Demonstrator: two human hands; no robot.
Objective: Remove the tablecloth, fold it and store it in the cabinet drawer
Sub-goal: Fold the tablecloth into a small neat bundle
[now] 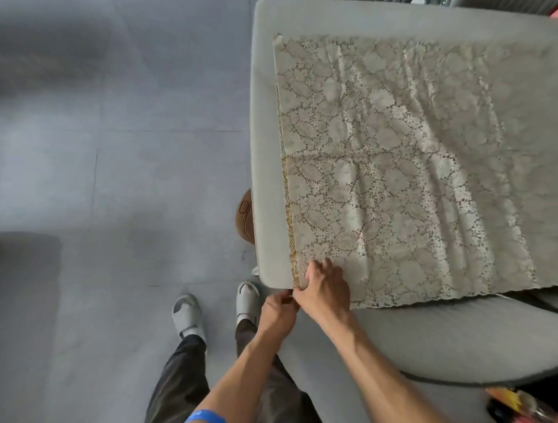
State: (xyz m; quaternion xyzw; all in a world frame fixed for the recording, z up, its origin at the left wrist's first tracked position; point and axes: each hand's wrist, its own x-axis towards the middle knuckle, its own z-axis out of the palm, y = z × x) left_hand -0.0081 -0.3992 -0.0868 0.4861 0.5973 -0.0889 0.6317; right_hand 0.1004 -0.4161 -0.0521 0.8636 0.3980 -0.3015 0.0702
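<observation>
A cream lace tablecloth (399, 171) with a floral pattern lies folded over on the grey table (264, 147), its folded edge running along the table's left side. My right hand (324, 284) rests on the cloth's near left corner, fingers curled at the edge. Just below the table's corner, my left hand (277, 309) pinches that same corner of the cloth. The cabinet drawer is not in view.
A brown ball-like object (246, 216) sits on the floor under the table's left edge. Grey tiled floor (114, 174) spreads to the left. A grey chair seat (456, 337) is at the near right, with colourful items (527, 413) at the bottom right.
</observation>
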